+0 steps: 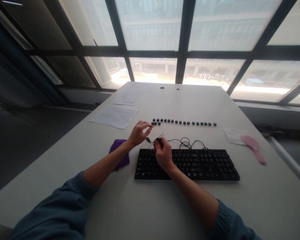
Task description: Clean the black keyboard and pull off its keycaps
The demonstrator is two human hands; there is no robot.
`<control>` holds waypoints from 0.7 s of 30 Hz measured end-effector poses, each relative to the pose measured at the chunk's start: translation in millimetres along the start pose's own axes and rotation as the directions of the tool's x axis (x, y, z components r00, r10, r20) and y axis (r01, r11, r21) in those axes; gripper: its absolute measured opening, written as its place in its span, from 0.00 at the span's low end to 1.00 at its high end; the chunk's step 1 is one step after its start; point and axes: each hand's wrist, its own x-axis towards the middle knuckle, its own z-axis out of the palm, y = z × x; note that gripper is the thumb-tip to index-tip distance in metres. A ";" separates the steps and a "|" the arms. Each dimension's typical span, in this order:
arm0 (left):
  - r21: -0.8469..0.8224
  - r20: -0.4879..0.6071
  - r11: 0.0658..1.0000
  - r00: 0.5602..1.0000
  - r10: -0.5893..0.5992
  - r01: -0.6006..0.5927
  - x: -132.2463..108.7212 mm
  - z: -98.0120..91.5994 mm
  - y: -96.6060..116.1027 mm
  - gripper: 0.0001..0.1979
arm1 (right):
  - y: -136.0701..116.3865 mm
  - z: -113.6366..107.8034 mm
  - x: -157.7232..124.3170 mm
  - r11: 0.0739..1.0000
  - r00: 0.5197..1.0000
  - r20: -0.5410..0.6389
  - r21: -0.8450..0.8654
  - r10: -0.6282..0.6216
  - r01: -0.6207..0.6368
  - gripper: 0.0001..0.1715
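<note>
A black keyboard (190, 164) lies on the white table (145, 206) in front of me. My right hand (163, 154) hovers over its upper left part, fingers closed on a small black tool with wire prongs (160, 138). My left hand (139, 132) is raised just left of it, fingertips pinched on something too small to name, perhaps a keycap. A row of loose black keycaps (183, 122) sits beyond the keyboard. The keyboard's black cable (187, 143) curls behind it.
A purple cloth (119, 149) lies left of the keyboard under my left wrist. Paper sheets (115, 115) rest at the far left. A pink brush (253, 146) and a clear bag (233, 135) lie at the right. Large windows stand behind the table.
</note>
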 end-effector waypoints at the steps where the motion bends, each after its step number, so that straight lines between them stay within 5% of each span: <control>1: -0.028 0.016 0.999 1.000 -0.015 0.015 -11.9 -4.2 7.7 0.08 | -0.2 -0.2 -0.5 1.000 1.000 0.015 -0.002 -0.005 0.005 0.09; 6: -0.165 0.082 0.978 0.990 -0.116 0.128 -67.1 -18.4 32.8 0.08 | -5.9 -2.3 -5.3 0.987 0.980 0.163 -0.095 -0.112 0.129 0.07; 12: -0.227 0.116 0.939 0.965 -0.236 0.257 -105.8 -42.5 34.2 0.09 | -25.4 1.4 -12.4 0.906 0.894 0.350 -0.211 -0.281 0.368 0.08; 21: -0.305 0.265 0.918 0.949 -0.173 0.253 -117.4 -44.3 27.5 0.13 | -19.1 15.3 -14.2 0.944 0.919 0.372 -0.236 -0.134 0.233 0.09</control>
